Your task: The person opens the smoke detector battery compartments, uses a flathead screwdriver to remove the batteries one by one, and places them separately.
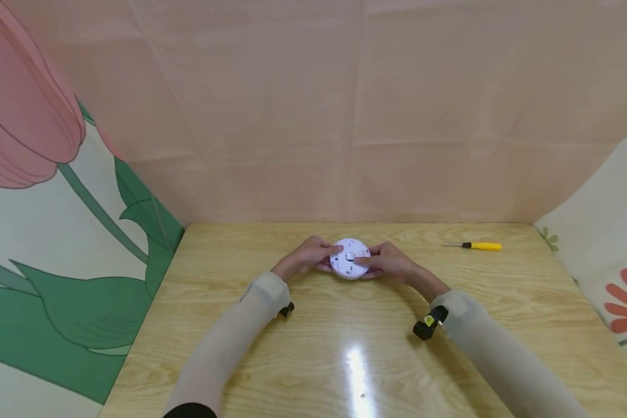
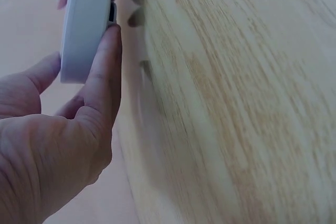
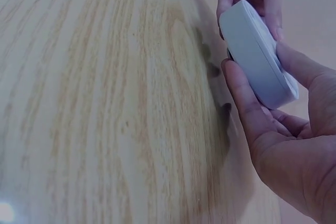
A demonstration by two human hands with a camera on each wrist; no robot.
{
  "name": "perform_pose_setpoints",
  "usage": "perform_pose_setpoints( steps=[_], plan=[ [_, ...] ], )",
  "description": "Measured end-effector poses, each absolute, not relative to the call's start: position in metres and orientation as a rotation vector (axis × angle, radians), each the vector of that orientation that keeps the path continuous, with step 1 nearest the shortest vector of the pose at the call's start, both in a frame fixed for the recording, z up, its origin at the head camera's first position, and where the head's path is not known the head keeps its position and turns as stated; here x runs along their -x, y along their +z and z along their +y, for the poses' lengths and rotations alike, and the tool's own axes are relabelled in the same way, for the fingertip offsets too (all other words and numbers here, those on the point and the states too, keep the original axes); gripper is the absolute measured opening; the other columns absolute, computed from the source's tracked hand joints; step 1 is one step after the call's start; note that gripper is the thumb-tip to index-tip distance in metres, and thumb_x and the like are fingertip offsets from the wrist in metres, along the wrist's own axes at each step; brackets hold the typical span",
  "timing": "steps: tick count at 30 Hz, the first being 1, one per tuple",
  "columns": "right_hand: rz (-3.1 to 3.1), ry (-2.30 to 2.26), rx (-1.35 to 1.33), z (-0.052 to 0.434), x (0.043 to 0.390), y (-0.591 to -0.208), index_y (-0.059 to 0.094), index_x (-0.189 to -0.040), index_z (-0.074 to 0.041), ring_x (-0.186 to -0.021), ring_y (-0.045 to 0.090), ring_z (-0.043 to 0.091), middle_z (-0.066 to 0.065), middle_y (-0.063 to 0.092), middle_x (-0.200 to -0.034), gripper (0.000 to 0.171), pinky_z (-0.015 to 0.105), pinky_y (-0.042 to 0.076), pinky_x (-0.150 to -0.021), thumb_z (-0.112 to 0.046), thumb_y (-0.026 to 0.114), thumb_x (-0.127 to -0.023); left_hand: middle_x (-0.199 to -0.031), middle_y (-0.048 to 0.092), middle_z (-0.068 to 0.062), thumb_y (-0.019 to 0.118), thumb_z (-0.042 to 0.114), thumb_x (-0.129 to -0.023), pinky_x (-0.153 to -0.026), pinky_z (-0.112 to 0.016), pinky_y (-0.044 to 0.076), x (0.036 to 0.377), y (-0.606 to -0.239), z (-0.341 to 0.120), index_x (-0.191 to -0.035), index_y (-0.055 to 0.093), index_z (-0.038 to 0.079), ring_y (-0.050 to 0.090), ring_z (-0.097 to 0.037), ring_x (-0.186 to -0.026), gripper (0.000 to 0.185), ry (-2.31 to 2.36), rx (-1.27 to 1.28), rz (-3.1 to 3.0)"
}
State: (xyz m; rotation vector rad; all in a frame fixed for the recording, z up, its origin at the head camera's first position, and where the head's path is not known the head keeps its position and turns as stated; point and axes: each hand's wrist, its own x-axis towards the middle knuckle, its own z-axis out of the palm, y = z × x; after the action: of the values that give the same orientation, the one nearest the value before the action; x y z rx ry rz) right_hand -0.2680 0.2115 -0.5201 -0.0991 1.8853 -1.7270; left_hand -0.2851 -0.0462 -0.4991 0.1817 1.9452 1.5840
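We hold a white round device (image 1: 349,258) between both hands, at the middle of the wooden surface (image 1: 345,348), toward its far edge. Our left hand (image 1: 309,255) grips it from the left and our right hand (image 1: 386,261) from the right, so it sits squarely between them, neither hand nearer than the other. In the head view its flat face is turned up toward us, with a small marking at the centre, and a thumb of each hand lies over that face.

The wrist views show the disc edge-on: it is thin, and its flat faces stand tilted, lifted clear of the surface rather than lying on it. In the left wrist view our fingers (image 2: 102,77) curl round the rim of the device (image 2: 84,24); in the right wrist view the fingers (image 3: 244,98) wrap under the device (image 3: 257,51) while the thumb presses the upper face. Both hands are thus closed on the rim.

A yellow-handled screwdriver (image 1: 478,246) lies well apart to the right, near the far edge, its long axis running left to right with the tip pointing left. Our right hand is the nearer one to it.
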Motion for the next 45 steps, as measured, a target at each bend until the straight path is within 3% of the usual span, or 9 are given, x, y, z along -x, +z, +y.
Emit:
perform_pose_setpoints(
  steps=[9,19,35,45],
  plan=[
    [1.861,-1.752,0.159,0.2088,0.2633,-0.5212,0.055,-0.137,0.020,-0.097,0.078,0.026,0.017,0.077,-0.108,0.051,0.041,0.065,-0.093,-0.003,0.077,-0.097,-0.082,0.075,-0.005,0.071,0.036,-0.104,-0.076,-0.033,0.068,0.2844,-0.5006,-0.0463,-0.113,0.077,-0.003,0.070,-0.014,-0.069,0.041,1.573,-0.162,1.973],
    [1.918,-1.732,0.134,0.2058,0.2627,-0.5239,0.058,-0.135,0.019,-0.096,0.078,0.026,0.019,0.078,-0.108,0.050,0.040,0.066,-0.091,-0.005,0.079,-0.096,-0.082,0.073,-0.007,0.073,0.029,-0.103,-0.073,-0.035,0.069,0.2850,-0.5054,-0.0422,-0.114,0.077,-0.005,0.071,-0.015,-0.065,0.037,1.575,-0.127,2.018],
    [1.924,-1.682,0.160,0.2075,0.2620,-0.5261,0.063,-0.131,0.015,-0.093,0.079,0.027,0.017,0.078,-0.105,0.041,0.038,0.068,-0.087,-0.008,0.076,-0.099,-0.084,0.075,-0.013,0.071,0.024,-0.105,-0.079,-0.039,0.069,0.2833,-0.5045,-0.0439,-0.112,0.076,-0.010,0.074,-0.018,-0.068,0.035,1.558,-0.141,1.957],
    [1.852,-1.697,0.162,0.2124,0.2634,-0.5252,0.061,-0.132,0.015,-0.089,0.079,0.025,0.016,0.076,-0.104,0.040,0.034,0.068,-0.084,-0.012,0.069,-0.105,-0.084,0.076,-0.010,0.071,0.023,-0.105,-0.066,-0.026,0.067,0.2859,-0.5054,-0.0459,-0.112,0.079,-0.005,0.071,-0.017,-0.069,0.030,1.508,-0.127,1.967]
  ],
)
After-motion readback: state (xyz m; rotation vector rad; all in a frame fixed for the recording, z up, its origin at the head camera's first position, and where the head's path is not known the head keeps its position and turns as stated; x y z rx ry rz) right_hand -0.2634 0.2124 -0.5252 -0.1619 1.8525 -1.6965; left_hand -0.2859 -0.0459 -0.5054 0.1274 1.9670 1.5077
